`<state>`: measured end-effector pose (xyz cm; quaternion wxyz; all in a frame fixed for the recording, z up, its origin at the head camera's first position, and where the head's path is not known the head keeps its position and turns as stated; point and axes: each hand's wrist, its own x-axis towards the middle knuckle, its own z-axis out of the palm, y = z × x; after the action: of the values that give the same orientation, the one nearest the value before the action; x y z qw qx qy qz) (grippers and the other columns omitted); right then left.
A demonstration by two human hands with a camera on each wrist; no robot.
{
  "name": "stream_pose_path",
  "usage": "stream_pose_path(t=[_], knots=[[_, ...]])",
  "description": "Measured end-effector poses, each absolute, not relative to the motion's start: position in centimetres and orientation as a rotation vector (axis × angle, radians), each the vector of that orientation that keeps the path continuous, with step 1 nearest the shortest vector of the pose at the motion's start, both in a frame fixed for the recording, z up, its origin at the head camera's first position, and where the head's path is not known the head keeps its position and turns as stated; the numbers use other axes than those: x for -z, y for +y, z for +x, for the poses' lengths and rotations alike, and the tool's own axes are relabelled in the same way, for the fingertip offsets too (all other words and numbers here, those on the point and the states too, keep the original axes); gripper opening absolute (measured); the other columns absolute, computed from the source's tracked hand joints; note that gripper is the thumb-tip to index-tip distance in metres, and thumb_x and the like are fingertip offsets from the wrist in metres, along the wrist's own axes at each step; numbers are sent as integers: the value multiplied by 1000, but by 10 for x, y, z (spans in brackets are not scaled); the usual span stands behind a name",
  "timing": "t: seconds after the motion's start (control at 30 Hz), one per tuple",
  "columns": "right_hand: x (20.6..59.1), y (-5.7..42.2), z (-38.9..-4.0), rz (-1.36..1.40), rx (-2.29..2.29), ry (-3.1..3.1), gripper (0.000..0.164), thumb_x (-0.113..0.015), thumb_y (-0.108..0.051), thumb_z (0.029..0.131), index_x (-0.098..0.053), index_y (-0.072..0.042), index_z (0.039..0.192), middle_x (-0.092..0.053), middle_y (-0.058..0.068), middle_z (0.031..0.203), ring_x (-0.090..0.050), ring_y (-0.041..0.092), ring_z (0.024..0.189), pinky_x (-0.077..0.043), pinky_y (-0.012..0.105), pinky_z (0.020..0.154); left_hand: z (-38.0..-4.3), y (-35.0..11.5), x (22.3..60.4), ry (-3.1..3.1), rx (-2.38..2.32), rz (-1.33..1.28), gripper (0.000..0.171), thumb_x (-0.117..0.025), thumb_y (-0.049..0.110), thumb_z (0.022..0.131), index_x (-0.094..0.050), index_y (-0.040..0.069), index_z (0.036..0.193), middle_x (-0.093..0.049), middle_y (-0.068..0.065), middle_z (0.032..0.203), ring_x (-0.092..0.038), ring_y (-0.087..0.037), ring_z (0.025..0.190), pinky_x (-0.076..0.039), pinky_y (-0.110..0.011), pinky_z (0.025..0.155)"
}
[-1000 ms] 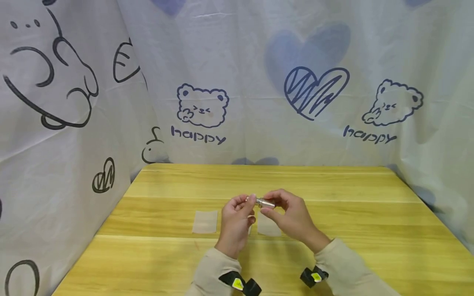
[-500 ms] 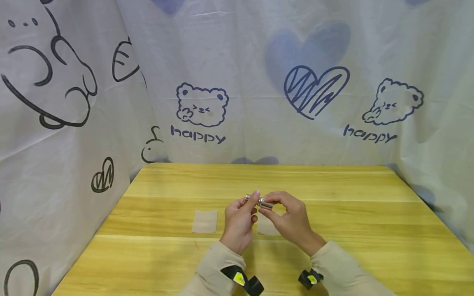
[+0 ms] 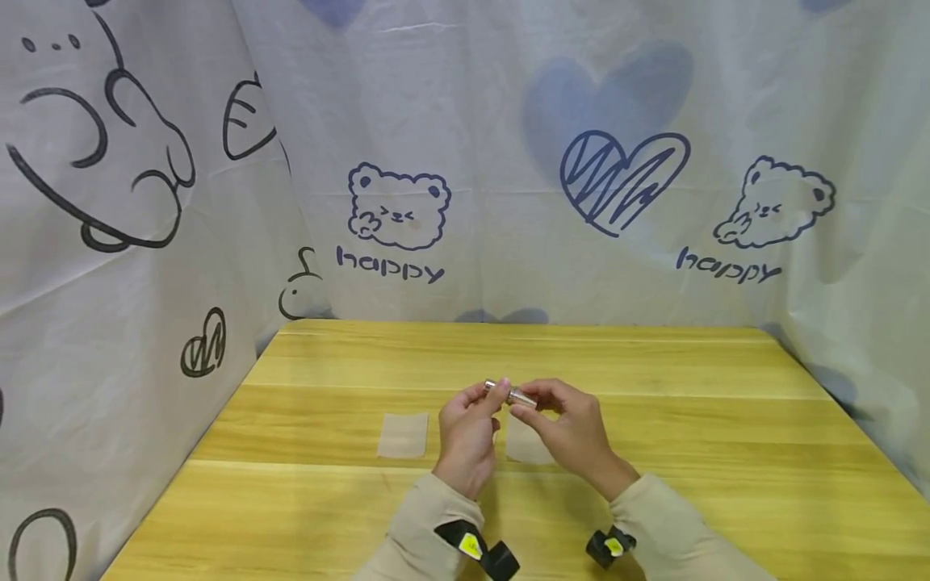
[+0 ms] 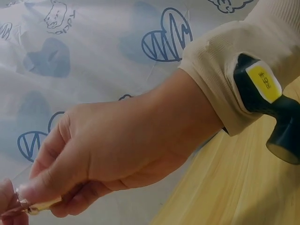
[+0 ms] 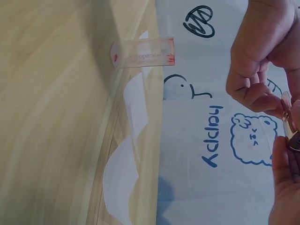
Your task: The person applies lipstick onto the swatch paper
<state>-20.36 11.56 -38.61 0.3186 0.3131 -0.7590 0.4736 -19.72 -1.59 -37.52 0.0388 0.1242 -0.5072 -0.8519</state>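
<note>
In the head view both hands meet above the middle of the table, pinching one small, slender, shiny silver object (image 3: 524, 398). My left hand (image 3: 465, 432) grips its left part, thumb across it, and a short silver end sticks out beyond the thumb. The right hand (image 3: 574, 420) holds the wider right end between thumb and fingers. In the left wrist view the right hand (image 4: 112, 145) reaches to the lower left corner, where clear and golden glints show at the fingertips. The right wrist view has the left hand (image 5: 267, 51) at upper right. I cannot tell the object's exact kind.
Pale square sheets lie on the wooden table (image 3: 327, 516): one left (image 3: 402, 436), one right (image 3: 529, 442) partly behind the right hand. A clear plastic piece with red markings (image 5: 143, 52) stands out in the right wrist view. A printed cloth (image 3: 479, 161) hangs behind.
Both hands have shifted slightly, the left one a little to the right. More of the silver object's left end now shows beyond the left thumb. The grip remains.
</note>
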Motion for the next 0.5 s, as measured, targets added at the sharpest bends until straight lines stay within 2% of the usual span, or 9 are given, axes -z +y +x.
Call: stream_pose_path(t=[0.1, 0.23, 0.33, 0.5], knots=[[393, 119, -209, 758, -1354, -2099, 18, -76, 4, 79, -68, 2, 95, -69, 7, 80, -65, 12, 68, -56, 29, 60, -198, -16, 375, -1537, 2633, 346, 25, -75, 13, 87, -59, 0, 102, -57, -1, 87, -53, -11, 78, -38, -22, 62], [396, 123, -213, 705, -1591, -2192, 11, -65, -5, 93, -67, 3, 100, -68, 12, 84, -65, 15, 69, -56, 29, 62, -198, -17, 376, -1511, 2675, 266, 19, -71, 9, 89, -58, 2, 101, -58, 0, 88, -53, -10, 80, -36, -20, 61], [393, 124, -214, 683, -1776, -2219, 19, -54, -8, 100, -64, 8, 100, -67, 16, 83, -65, 16, 66, -57, 30, 62, -199, -18, 377, -1488, 2718, 176, 12, -68, 7, 91, -59, 4, 99, -61, 0, 90, -53, -10, 82, -35, -20, 61], [390, 125, -216, 636, -2183, -2209, 37, -43, -23, 106, -61, 5, 89, -63, 7, 73, -58, 8, 60, -53, 23, 56, -198, -20, 379, -1461, 2800, 42, 11, -62, 7, 95, -60, 6, 106, -66, 2, 100, -54, -9, 88, -33, -22, 65]])
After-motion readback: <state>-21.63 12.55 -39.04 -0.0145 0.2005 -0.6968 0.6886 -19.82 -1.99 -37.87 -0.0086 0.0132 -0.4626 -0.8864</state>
